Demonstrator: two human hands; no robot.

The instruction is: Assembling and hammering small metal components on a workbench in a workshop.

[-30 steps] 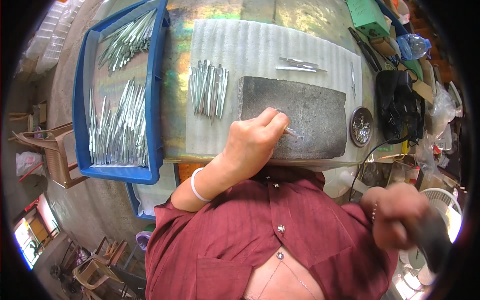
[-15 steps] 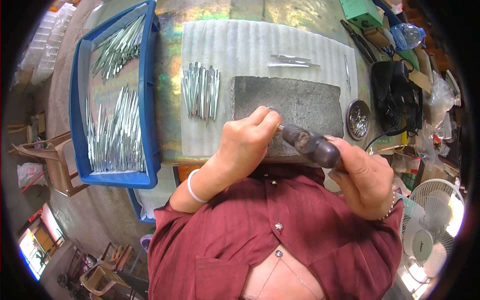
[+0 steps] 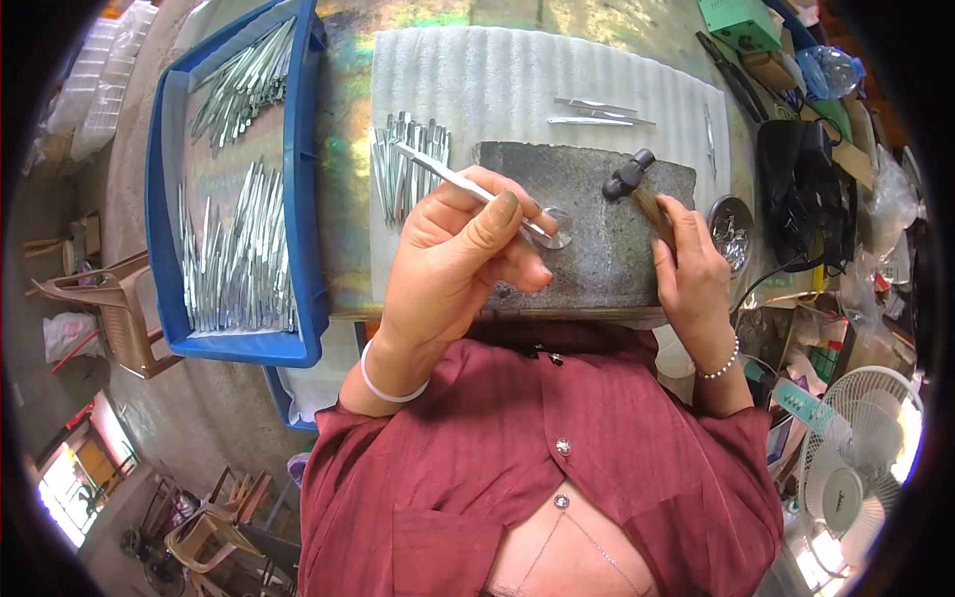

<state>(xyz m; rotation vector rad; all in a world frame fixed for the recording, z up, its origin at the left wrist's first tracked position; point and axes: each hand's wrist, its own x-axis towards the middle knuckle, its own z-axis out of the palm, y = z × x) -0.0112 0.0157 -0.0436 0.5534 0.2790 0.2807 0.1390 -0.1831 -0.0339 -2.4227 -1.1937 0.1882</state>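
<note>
Across the left edge of the stone block (image 3: 602,259), the left hand (image 3: 448,239) pinches a slim silver metal tool (image 3: 428,163); at its right edge, the right hand (image 3: 696,267) grips a hammer (image 3: 628,178)

The hammer (image 3: 627,179) and stone slab (image 3: 609,247) suggest a workshop.

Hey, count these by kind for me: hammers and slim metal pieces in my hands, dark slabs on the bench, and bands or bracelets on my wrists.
Hammer, right hand: 1
Slim metal piece, left hand: 1
Dark slab: 1
White wristband: 1
Beaded bracelet: 1
Total: 5
</note>
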